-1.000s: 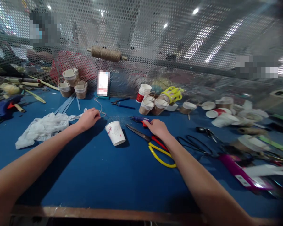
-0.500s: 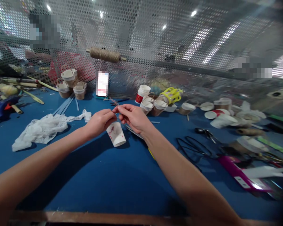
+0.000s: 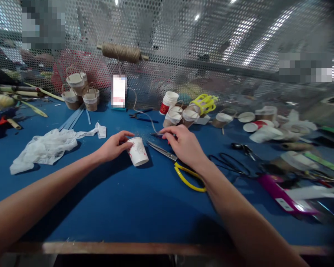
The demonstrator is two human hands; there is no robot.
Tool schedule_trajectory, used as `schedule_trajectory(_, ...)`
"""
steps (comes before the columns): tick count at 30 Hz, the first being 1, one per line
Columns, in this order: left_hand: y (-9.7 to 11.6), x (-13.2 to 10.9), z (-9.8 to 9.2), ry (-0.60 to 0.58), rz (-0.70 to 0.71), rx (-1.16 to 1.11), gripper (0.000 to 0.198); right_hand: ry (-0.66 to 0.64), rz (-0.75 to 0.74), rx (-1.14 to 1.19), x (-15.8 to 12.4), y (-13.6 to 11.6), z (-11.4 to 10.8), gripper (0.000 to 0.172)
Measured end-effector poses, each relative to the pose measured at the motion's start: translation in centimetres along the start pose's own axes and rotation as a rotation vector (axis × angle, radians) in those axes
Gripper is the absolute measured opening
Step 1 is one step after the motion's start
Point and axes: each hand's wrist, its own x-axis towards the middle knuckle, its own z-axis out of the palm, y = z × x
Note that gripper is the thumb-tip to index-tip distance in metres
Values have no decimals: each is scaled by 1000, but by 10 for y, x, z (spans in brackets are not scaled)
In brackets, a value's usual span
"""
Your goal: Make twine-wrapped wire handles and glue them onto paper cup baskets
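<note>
A small white paper cup (image 3: 138, 152) with red markings sits tilted on the blue table. My left hand (image 3: 116, 145) grips its left side, thumb against the wall and the other fingers partly behind it. My right hand (image 3: 185, 145) is over the table to the right, its fingers curled on pliers; only their dark tips (image 3: 156, 135) and a bit of red handle show. Between the hands lie scissors (image 3: 167, 152) with yellow handles, partly under my right wrist. A pale cord (image 3: 149, 118) runs down towards my right fingertips; whether they touch it I cannot tell.
Crumpled white gauze (image 3: 44, 150) lies left, below pale strips (image 3: 75, 118). Fabric-rimmed pots (image 3: 78, 82) are stacked behind. A twine spool (image 3: 121, 52) hangs on the mesh above a phone (image 3: 119, 91). Blue-handled pliers (image 3: 146, 119) lie mid-table. A purple box (image 3: 288, 198) and clutter fill the right.
My hands, together above the cup before, have come apart. The right moved right and down to the pliers; the left moved onto the cup. The scissors are more exposed, and the view tilted slightly.
</note>
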Motion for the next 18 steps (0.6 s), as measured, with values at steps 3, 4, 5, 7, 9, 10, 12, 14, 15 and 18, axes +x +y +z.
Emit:
schedule_trajectory(3,0,-1,-2,-7,-12,-80,22,-24,-68,41,-15,-9,7,13)
schedule_trajectory(4,0,-1,-4,-11,-14,-89,21,-33,-96,58,-20,-13,9,11)
schedule_trajectory(5,0,-3,-6,-16,-15,-88,20,-43,-124,74,-24,-17,12,10)
schedule_trajectory(7,0,-5,-9,-24,-15,-70,20,-58,-185,83,-30,-23,16,9)
schedule_trajectory(9,-2,-8,-11,-16,-14,-37,24,-65,-237,57,-34,-27,21,9)
schedule_trajectory(10,-2,-9,-11,-2,-8,-15,28,-65,-258,39,-36,-29,23,10)
schedule_trajectory(12,-2,-13,-12,81,35,65,34,-54,-288,6,-37,-29,27,11)
schedule_trajectory(14,3,-20,-12,237,119,211,31,-35,-295,-17,-38,-28,29,11)
schedule_trajectory(15,7,-24,-12,323,168,329,27,-28,-292,-25,-39,-28,29,11)
schedule_trajectory(18,24,-37,-8,377,243,446,19,-19,-275,-41,-40,-27,28,11)
